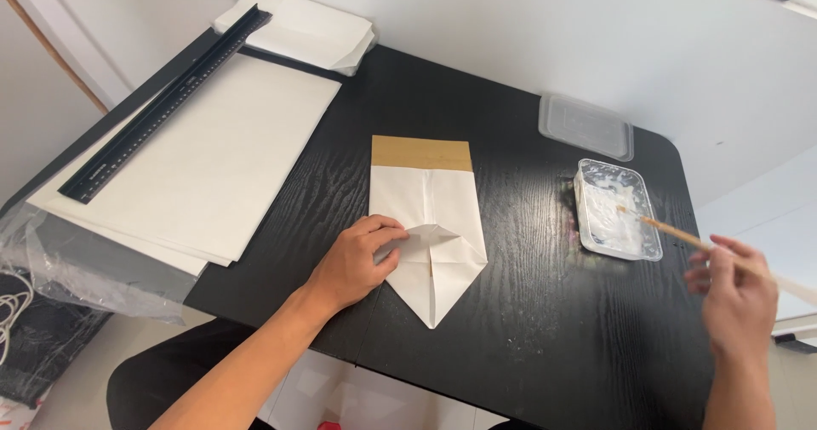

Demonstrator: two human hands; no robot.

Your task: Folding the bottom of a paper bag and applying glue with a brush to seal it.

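1. A folded white paper bag lies flat in the middle of the black wood-grain counter, its brown band at the far end and its near end folded to a point.
2. The left hand presses down on the bag's left folded flap, fingers curled flat against the paper and closed on nothing.
3. The right hand hovers at the right edge of the counter, fingers pinched shut on a thin wooden stick.
4. The stick's far tip rests in a clear rectangular plastic tray smeared with white paste, standing to the right of the bag.
5. A clear plastic lid lies just beyond the tray, near the counter's far edge.
6. On the left, a stack of large white sheets overhangs the counter, with a long black ruler laid slantwise across its far side.
7. A smaller pile of folded white paper sits at the far left corner.
8. Crumpled clear plastic film hangs beside the sheets at the left.
9. Plain white walls stand behind; pale floor shows below the counter's near edge.
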